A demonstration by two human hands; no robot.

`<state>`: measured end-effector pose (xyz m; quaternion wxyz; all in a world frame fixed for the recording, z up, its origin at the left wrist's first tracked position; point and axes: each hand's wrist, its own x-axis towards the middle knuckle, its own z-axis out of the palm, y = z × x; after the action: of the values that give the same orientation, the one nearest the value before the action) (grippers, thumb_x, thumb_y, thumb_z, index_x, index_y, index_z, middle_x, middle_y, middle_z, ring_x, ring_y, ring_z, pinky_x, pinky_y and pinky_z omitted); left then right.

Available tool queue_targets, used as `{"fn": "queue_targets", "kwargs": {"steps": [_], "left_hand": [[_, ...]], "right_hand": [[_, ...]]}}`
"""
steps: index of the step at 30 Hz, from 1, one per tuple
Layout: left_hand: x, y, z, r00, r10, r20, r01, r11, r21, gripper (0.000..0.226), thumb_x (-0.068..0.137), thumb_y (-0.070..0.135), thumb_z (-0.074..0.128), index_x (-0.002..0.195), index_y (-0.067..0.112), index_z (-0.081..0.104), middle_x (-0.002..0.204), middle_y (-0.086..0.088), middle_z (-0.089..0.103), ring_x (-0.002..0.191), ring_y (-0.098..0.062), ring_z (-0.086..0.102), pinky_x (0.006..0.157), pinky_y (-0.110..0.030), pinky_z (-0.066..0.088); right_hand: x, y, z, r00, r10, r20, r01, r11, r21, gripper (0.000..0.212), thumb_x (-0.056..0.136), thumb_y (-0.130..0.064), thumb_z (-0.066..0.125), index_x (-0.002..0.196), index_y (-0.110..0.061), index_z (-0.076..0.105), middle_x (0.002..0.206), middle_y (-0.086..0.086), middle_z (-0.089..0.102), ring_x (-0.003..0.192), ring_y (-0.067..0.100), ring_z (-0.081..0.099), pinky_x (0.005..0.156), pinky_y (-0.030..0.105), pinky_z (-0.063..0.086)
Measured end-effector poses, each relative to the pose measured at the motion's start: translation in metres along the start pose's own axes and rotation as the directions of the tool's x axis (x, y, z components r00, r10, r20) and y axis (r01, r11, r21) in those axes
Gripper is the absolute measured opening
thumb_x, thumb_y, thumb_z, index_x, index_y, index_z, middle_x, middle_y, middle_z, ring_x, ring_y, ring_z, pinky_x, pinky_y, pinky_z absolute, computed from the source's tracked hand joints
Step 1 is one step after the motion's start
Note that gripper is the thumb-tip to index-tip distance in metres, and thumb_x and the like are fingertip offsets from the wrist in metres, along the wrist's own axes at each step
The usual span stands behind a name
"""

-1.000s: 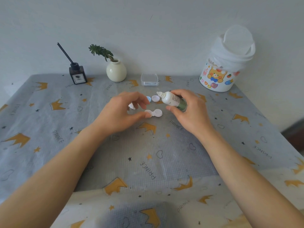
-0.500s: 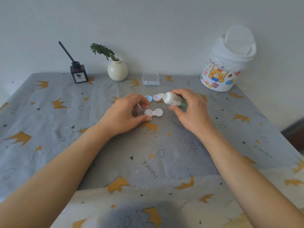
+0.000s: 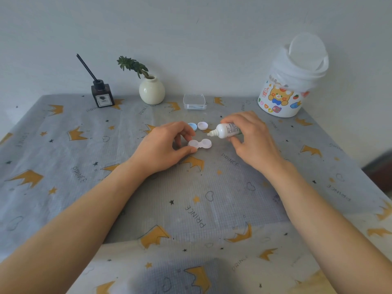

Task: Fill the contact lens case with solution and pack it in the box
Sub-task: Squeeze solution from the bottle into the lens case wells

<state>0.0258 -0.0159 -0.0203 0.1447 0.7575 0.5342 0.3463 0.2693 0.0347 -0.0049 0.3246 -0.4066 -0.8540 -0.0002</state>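
Lens case (image 3: 200, 144) sits on the table cloth (image 3: 212, 187) in the middle, between our two hands. It is white plastic, with two round cups joined side by side, both open. Our left hand (image 3: 163, 146) pinches its left cup between thumb and fingers. Half a second ago that hand held it the same way.

Our right hand (image 3: 252, 137) curls around the small white bottle (image 3: 226, 130). The bottle lies tipped, with its pointed tip (image 3: 210, 134) aimed left, just above the right cup. Before, the tip was higher and farther back, over the two loose caps. Now it has come down closer to the case.

The blue cap (image 3: 192, 126) and the white cap (image 3: 202, 125) lie side by side just behind the case. The clear box (image 3: 194, 101) stands farther back, near the wall, well apart from our hands.

The near half of the cloth is wide and flat. It is thin and gray with gold crowns and little stars. Along the far edge stand a dark brown scent bottle (image 3: 102, 95) with a black stick, a smooth round cream vase (image 3: 151, 90) with a green sprig, and at the far right a white tub (image 3: 291, 81) with a bear picture.
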Motion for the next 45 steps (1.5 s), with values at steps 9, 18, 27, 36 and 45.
{"fn": "queue_targets", "kwargs": {"steps": [9, 18, 27, 36, 45], "left_hand": [[0.0005, -0.0002, 0.0013, 1.000, -0.003, -0.015, 0.003, 1.000, -0.002, 0.033, 0.080, 0.039, 0.076, 0.107, 0.033, 0.057, 0.093, 0.021, 0.067, 0.078, -0.005, 0.062, 0.071, -0.038, 0.055], [0.0003, 0.0008, 0.0014, 1.000, 0.004, -0.020, -0.004, 1.000, -0.008, 0.035, 0.080, 0.038, 0.077, 0.108, 0.034, 0.057, 0.093, 0.022, 0.067, 0.078, -0.005, 0.062, 0.071, -0.040, 0.056], [-0.0003, 0.0009, 0.0015, 1.000, 0.002, -0.018, -0.003, 1.000, -0.013, 0.036, 0.080, 0.040, 0.076, 0.109, 0.035, 0.055, 0.093, 0.025, 0.067, 0.079, -0.006, 0.063, 0.070, -0.041, 0.056], [0.0000, 0.0017, 0.0016, 1.000, -0.004, -0.007, 0.004, 1.000, -0.014, 0.034, 0.081, 0.037, 0.076, 0.108, 0.034, 0.055, 0.093, 0.025, 0.067, 0.079, -0.006, 0.063, 0.071, -0.042, 0.055], [0.0000, 0.0027, 0.0005, 1.000, -0.003, -0.007, 0.003, 1.000, -0.008, 0.035, 0.081, 0.037, 0.077, 0.108, 0.034, 0.055, 0.093, 0.025, 0.067, 0.079, -0.005, 0.062, 0.071, -0.042, 0.055]], "right_hand": [[0.0041, -0.0029, -0.0033, 0.980, -0.197, -0.032, 0.187, 0.960, -0.209, 0.037, 0.073, 0.016, 0.057, 0.101, -0.004, 0.068, 0.100, 0.010, 0.067, 0.100, 0.035, 0.060, 0.091, 0.044, 0.047], [0.0067, -0.0069, -0.0046, 0.950, -0.295, -0.103, 0.255, 0.923, -0.289, 0.035, 0.074, 0.019, 0.052, 0.095, -0.002, 0.070, 0.095, 0.012, 0.068, 0.095, 0.034, 0.061, 0.110, 0.041, 0.040], [0.0083, -0.0056, -0.0033, 0.935, -0.322, -0.148, 0.266, 0.914, -0.306, 0.035, 0.076, 0.021, 0.051, 0.093, -0.003, 0.071, 0.092, 0.010, 0.068, 0.093, 0.033, 0.062, 0.108, 0.038, 0.042], [0.0104, -0.0036, -0.0033, 0.921, -0.347, -0.178, 0.280, 0.905, -0.320, 0.037, 0.071, 0.025, 0.051, 0.088, -0.001, 0.071, 0.085, 0.011, 0.067, 0.085, 0.034, 0.063, 0.110, 0.042, 0.041], [0.0099, -0.0018, -0.0031, 0.920, -0.349, -0.180, 0.282, 0.906, -0.315, 0.038, 0.070, 0.025, 0.052, 0.087, -0.002, 0.072, 0.083, 0.010, 0.067, 0.085, 0.032, 0.062, 0.114, 0.043, 0.038]]}}
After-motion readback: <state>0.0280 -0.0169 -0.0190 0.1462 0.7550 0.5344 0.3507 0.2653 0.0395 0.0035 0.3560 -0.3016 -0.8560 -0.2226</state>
